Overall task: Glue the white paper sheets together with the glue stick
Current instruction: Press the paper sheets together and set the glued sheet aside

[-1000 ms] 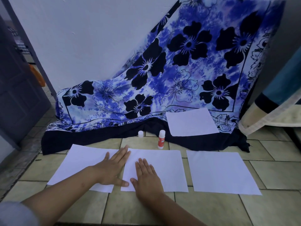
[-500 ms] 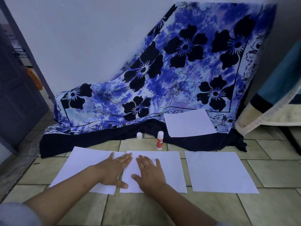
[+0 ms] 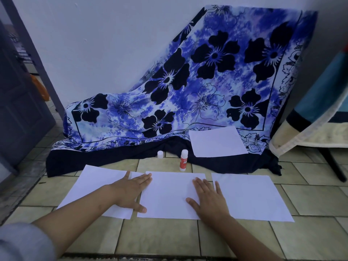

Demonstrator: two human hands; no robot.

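A: While both hands press down on the tiled floor (image 3: 165, 240), what lies farthest left?

B: The left paper sheet (image 3: 94, 189). The left hand (image 3: 130, 193) lies across its right edge, grip released, with straight fingers reaching onto the middle sheet (image 3: 169, 194).

A: Do those two sheets overlap?

B: I cannot tell; the palm hides the seam.

A: And the glue stick (image 3: 183, 160)?

B: It stands upright on the floor just beyond the middle sheet. Its white cap (image 3: 160, 154) stands apart to its left.

A: The right hand (image 3: 209, 198)?

B: It lies flat on the middle sheet's right side, grip released, with its outer finger at the right sheet (image 3: 248, 196). A fourth sheet (image 3: 216, 142) lies farther off on the floral cloth (image 3: 131, 117).
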